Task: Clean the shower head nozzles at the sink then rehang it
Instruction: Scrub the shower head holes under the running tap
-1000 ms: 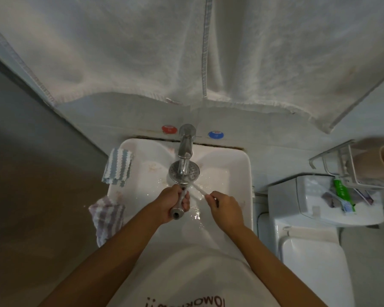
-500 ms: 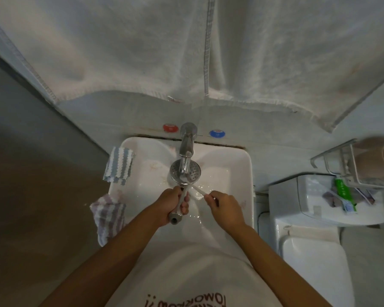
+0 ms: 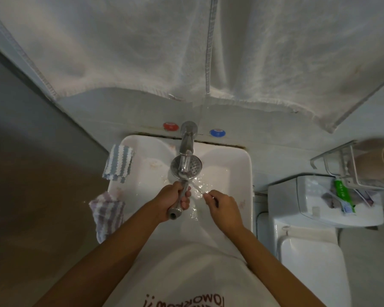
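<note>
A chrome shower head [image 3: 194, 167] with a round perforated face lies under the tap [image 3: 187, 142], face up, above the white sink [image 3: 242, 165]. My left hand [image 3: 172, 201] grips its metal handle, whose open end points toward me. My right hand [image 3: 223, 206] pinches a thin white toothbrush [image 3: 197, 189] whose tip reaches toward the lower edge of the shower head's face. Water glistens in the basin beneath both hands.
A blue-striped cloth [image 3: 118, 163] and a purple-striped cloth [image 3: 108, 214] hang over the sink's left rim. Red [image 3: 170, 126] and blue [image 3: 217, 132] knobs flank the tap. White towels [image 3: 186, 45] hang overhead. A toilet cistern [image 3: 319, 202] with toothpaste, and a wire rack [image 3: 350, 167], stand right.
The hands, shower head and brush stay almost where they were; the shower head handle has tilted slightly, and the brush tip has shifted a little against the face.
</note>
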### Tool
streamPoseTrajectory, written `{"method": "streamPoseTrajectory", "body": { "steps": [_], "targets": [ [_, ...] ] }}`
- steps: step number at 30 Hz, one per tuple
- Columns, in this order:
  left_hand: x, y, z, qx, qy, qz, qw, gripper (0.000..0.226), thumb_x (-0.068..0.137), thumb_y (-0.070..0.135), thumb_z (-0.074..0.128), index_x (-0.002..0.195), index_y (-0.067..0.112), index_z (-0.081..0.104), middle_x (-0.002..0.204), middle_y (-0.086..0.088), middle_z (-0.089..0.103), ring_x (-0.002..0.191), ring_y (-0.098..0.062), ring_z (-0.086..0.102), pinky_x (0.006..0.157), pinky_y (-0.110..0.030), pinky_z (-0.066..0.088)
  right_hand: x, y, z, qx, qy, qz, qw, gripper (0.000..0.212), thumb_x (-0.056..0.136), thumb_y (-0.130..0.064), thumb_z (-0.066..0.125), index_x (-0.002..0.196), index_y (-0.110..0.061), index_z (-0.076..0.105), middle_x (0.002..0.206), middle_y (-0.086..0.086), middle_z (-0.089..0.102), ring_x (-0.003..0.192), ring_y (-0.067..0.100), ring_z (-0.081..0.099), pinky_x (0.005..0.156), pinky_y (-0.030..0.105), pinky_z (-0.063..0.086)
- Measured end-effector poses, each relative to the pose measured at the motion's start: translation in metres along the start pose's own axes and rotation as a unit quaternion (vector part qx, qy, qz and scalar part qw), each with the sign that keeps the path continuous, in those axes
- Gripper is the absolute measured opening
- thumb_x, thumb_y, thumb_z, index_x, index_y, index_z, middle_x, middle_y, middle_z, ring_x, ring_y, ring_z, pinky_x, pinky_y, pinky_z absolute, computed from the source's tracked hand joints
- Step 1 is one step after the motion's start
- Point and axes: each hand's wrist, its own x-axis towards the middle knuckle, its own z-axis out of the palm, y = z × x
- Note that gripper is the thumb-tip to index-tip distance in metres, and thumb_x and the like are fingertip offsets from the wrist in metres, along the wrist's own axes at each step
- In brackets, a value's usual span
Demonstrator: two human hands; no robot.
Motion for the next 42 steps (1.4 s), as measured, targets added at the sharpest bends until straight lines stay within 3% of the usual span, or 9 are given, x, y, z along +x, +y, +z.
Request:
{"method": "streamPoseTrajectory", "body": {
  "steps": [3, 7, 15, 19, 25, 31, 39, 42],
  "targets": [
    [0.004, -0.004, -0.001, -0.009, -0.012, -0.013, 1.000, 0.019, 0.095, 0.013, 0.034, 0.095, 0.004, 0.050, 0.071, -0.007, 0.051, 0.040, -0.009, 0.038, 0.036, -0.020, 0.036, 0.004, 0.000, -0.004, 0.010, 0.005, 0.017, 1.000, 0.035, 0.099, -0.036, 0.052, 0.075, -0.013, 0.062, 0.055, -0.006, 0.049, 0.051, 0.011, 0.045, 0.056, 0.034, 0.038],
    [0.009, -0.009, -0.005, 0.005, -0.006, -0.030, 1.000, 0.023, 0.095, 0.015, 0.032, 0.101, 0.002, 0.050, 0.071, -0.007, 0.052, 0.041, -0.010, 0.039, 0.036, -0.022, 0.037, 0.005, -0.005, 0.000, 0.025, -0.032, 0.039, 0.998, 0.037, 0.099, -0.035, 0.051, 0.078, -0.009, 0.065, 0.066, 0.004, 0.062, 0.061, 0.021, 0.055, 0.061, 0.035, 0.045],
    [0.008, -0.005, -0.012, -0.084, -0.023, -0.041, 0.995, 0.021, 0.091, 0.009, 0.031, 0.099, 0.001, 0.048, 0.072, -0.009, 0.051, 0.040, -0.012, 0.037, 0.034, -0.019, 0.037, 0.003, -0.003, 0.000, 0.015, -0.037, 0.049, 0.998, 0.039, 0.098, -0.037, 0.052, 0.071, -0.010, 0.060, 0.062, 0.005, 0.057, 0.059, 0.023, 0.053, 0.061, 0.037, 0.046],
    [0.009, -0.007, -0.011, -0.080, -0.029, -0.048, 0.995, 0.023, 0.091, 0.010, 0.030, 0.103, 0.002, 0.047, 0.071, -0.008, 0.050, 0.040, -0.011, 0.037, 0.034, -0.020, 0.037, 0.006, -0.006, 0.000, 0.013, -0.012, 0.062, 0.998, 0.037, 0.099, -0.039, 0.050, 0.074, -0.014, 0.061, 0.063, 0.001, 0.057, 0.064, 0.026, 0.057, 0.061, 0.036, 0.044],
    [0.008, -0.006, -0.009, -0.090, -0.032, -0.045, 0.994, 0.021, 0.093, 0.010, 0.030, 0.102, 0.002, 0.047, 0.071, -0.009, 0.051, 0.040, -0.011, 0.038, 0.034, -0.019, 0.038, 0.001, -0.005, 0.001, 0.015, -0.042, 0.044, 0.998, 0.039, 0.099, -0.036, 0.051, 0.073, -0.009, 0.062, 0.065, 0.004, 0.059, 0.060, 0.021, 0.053, 0.061, 0.036, 0.044],
    [0.008, -0.009, -0.011, -0.116, -0.045, -0.056, 0.991, 0.022, 0.093, 0.011, 0.031, 0.103, 0.001, 0.048, 0.073, -0.008, 0.051, 0.039, -0.011, 0.039, 0.034, -0.020, 0.038, 0.004, -0.010, 0.000, -0.009, -0.028, 0.065, 0.997, 0.037, 0.098, -0.038, 0.050, 0.063, -0.025, 0.049, 0.060, -0.001, 0.051, 0.063, 0.026, 0.052, 0.058, 0.031, 0.035],
    [0.010, -0.010, -0.007, -0.101, -0.053, -0.058, 0.992, 0.022, 0.091, 0.010, 0.030, 0.099, 0.002, 0.049, 0.070, -0.008, 0.051, 0.041, -0.011, 0.038, 0.034, -0.020, 0.037, -0.001, -0.011, -0.001, 0.013, -0.050, 0.063, 0.997, 0.036, 0.098, -0.035, 0.051, 0.072, -0.013, 0.062, 0.069, 0.007, 0.063, 0.066, 0.027, 0.058, 0.063, 0.034, 0.045],
    [0.008, -0.010, -0.007, -0.120, -0.057, -0.058, 0.989, 0.022, 0.091, 0.011, 0.031, 0.100, 0.002, 0.049, 0.070, -0.007, 0.051, 0.041, -0.011, 0.038, 0.034, -0.020, 0.038, -0.004, -0.010, -0.002, 0.003, -0.053, 0.065, 0.996, 0.037, 0.098, -0.036, 0.050, 0.069, -0.016, 0.058, 0.064, 0.004, 0.058, 0.063, 0.026, 0.055, 0.060, 0.034, 0.043]
  ]
}}
